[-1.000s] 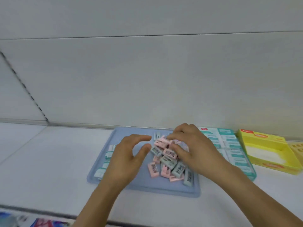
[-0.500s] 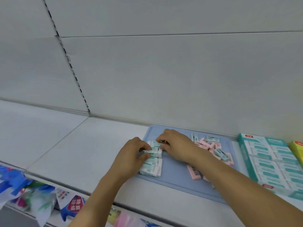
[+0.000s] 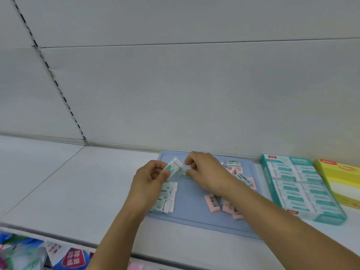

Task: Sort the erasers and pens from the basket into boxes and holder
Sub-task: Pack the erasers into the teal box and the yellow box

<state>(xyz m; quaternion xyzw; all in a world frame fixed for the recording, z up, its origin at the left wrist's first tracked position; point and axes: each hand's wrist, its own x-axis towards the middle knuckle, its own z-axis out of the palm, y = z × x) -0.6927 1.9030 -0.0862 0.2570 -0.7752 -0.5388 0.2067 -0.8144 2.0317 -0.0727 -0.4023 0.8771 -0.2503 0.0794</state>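
Observation:
A flat blue tray (image 3: 194, 219) lies on the white shelf. My left hand (image 3: 150, 180) grips a white-and-teal eraser (image 3: 172, 168) tilted above the tray's left side. My right hand (image 3: 206, 172) pinches another teal eraser (image 3: 184, 171) right beside it. Below my left hand a row of white-and-teal erasers (image 3: 167, 197) lies along the tray's left edge. Pink erasers (image 3: 213, 202) and grey-green ones (image 3: 244, 179) lie scattered on the tray's right half, partly hidden by my right forearm.
A teal box (image 3: 296, 186) filled with teal-labelled erasers stands right of the tray. A yellow box (image 3: 341, 182) sits beyond it at the right edge. Bare white shelf (image 3: 78, 182) stretches left of the tray. Colourful packets (image 3: 64, 256) hang below the shelf's front edge.
Both hands left the loose pile at the tray's right and went to its left edge. They have now lifted erasers off the row there. The camera swung left.

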